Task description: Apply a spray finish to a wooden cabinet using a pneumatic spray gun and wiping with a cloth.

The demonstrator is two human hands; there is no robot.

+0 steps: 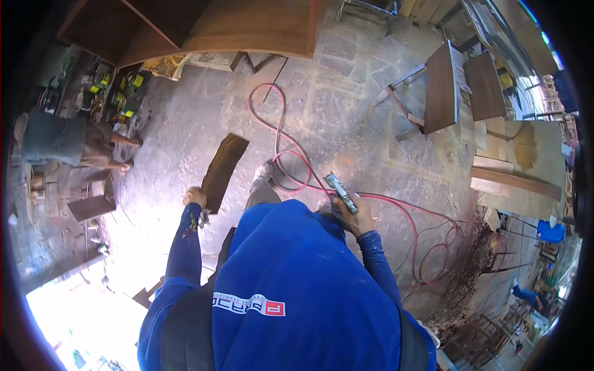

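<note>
My left hand [195, 198] is closed at the lower left edge of a dark brown wooden board [226, 168], which slants up and away from it. Small grey bits show just below those fingers, too small to make out. In front of my body on the right, my right hand [357, 216] is wrapped around a silver handheld tool [341, 192], its far end pointing up and left. A red hose [378, 197] runs close by the tool; where the two might join is hidden.
The hose loops over the dusty concrete floor [328, 111]. A large brown cabinet [253, 31] stands ahead. Brown panels [441, 89] lean on supports at right, near a table with a plank [516, 183]. Another person [71, 139] stands at left. Wood scraps lie at lower right.
</note>
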